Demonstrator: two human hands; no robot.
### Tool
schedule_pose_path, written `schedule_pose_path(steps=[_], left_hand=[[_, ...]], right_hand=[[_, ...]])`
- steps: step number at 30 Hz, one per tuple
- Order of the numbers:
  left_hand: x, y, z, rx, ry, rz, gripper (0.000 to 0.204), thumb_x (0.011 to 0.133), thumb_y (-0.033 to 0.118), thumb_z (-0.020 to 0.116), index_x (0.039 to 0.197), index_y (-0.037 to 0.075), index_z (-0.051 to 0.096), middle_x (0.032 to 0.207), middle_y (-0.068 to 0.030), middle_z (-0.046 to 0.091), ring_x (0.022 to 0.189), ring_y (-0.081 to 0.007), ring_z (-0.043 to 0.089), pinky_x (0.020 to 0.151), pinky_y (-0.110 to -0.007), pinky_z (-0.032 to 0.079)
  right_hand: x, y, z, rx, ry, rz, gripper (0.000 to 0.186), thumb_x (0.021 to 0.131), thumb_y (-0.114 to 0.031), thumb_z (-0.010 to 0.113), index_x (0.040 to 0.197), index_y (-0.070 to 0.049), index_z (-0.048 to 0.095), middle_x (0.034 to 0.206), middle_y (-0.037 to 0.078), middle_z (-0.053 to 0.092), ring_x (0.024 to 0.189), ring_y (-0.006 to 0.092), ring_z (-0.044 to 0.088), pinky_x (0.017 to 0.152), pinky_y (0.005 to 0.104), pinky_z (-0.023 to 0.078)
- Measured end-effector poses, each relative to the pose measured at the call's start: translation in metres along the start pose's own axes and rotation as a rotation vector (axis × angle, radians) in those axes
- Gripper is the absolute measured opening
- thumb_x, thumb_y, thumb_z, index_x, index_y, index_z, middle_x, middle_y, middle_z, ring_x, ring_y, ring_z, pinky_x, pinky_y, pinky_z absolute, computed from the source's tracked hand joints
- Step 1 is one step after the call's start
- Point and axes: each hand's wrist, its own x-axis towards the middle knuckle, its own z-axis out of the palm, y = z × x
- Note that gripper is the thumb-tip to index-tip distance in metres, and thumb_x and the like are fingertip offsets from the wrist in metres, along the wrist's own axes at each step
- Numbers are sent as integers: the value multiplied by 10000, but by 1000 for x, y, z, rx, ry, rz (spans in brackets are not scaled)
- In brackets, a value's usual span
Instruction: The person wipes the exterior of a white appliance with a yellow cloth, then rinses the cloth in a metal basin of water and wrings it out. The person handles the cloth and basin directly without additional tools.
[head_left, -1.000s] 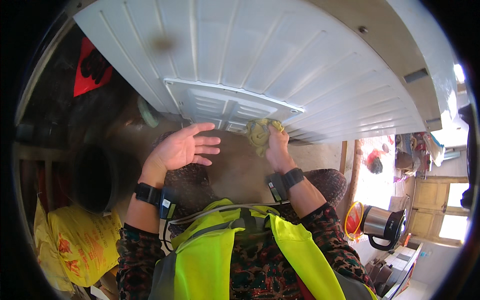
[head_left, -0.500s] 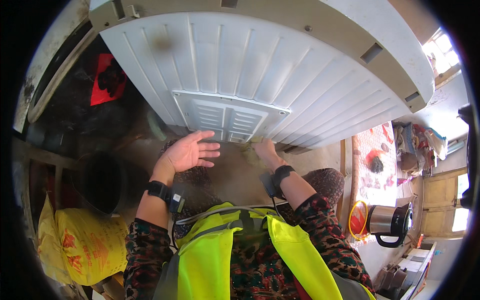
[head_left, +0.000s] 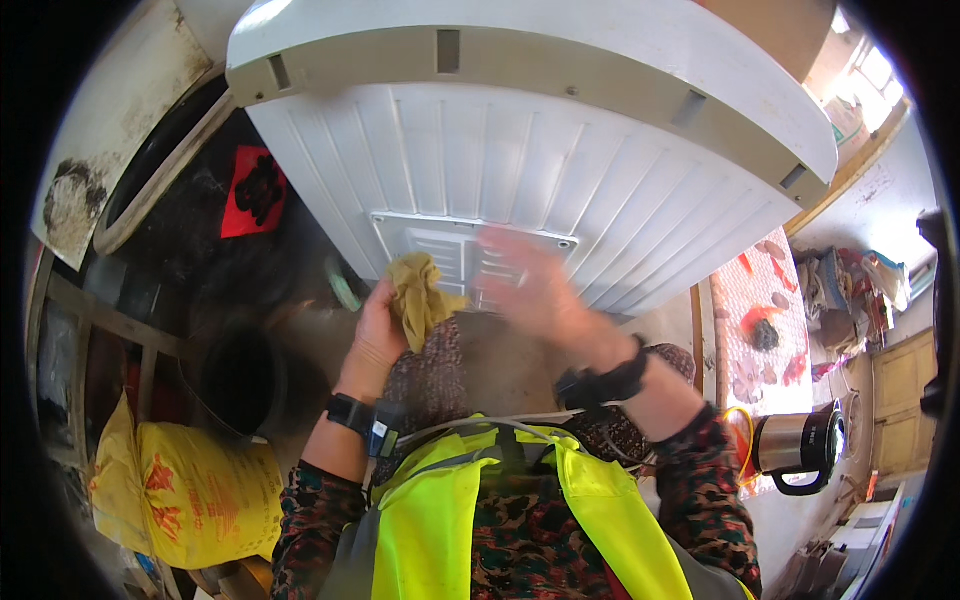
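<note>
A crumpled yellow-green cloth (head_left: 422, 302) is held in my left hand (head_left: 378, 325), its folds standing up above the fingers. Close in front rises the white ribbed back panel (head_left: 480, 140) of a washing machine, edged in beige along the top. Low on that panel is a rectangular vented cover (head_left: 440, 245) with slots and corner screws. My right hand (head_left: 535, 295) is raised in front of the cover, smeared by motion, so its fingers cannot be read. Whether it touches the cover cannot be told.
To the left lie a yellow sack (head_left: 205, 490), a black bucket (head_left: 240, 375) and a red sheet (head_left: 254, 190) on a dark surface. At right a steel kettle (head_left: 795, 447) stands by a table with a patterned cover (head_left: 745, 330). Piled fabrics (head_left: 835, 290) sit beyond.
The cloth, earlier under my right hand at the panel's lower edge, is now in my left hand, which was empty and spread. My right hand has lifted, and the view has shifted.
</note>
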Motion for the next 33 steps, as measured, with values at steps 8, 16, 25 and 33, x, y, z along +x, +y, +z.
schedule_pose_path(steps=[8,16,25,33], left_hand=[[48,-33,40,637,391,306,492,780,56,629,1233,-2,444,1082,-130,630,913,-265,665,810,-376,561],[90,-81,52,1344,492,617,472,796,169,699,1198,80,466,962,-194,679,911,-380,672,802,-441,531],[74,3,4,1325,869,454,310,808,156,697,1065,64,551,937,-167,697,909,-361,677,800,-440,529],[85,-57,47,1647,456,715,306,823,131,700,1088,95,552,896,-152,677,826,-311,685,729,-392,558]], right_hand=[[101,-38,-192,-822,624,-635,279,903,-160,643,1175,-107,674,1306,118,612,1204,267,581,1029,371,435],[154,-26,-223,-874,523,-542,324,939,-309,595,1134,-63,676,1108,126,684,1013,285,649,927,348,471],[182,-44,-277,-623,248,-398,234,883,-301,646,936,-73,642,880,33,635,796,124,601,730,285,469],[211,-26,-252,-583,574,-756,509,893,-270,664,507,-11,456,433,57,437,377,150,350,392,336,280]])
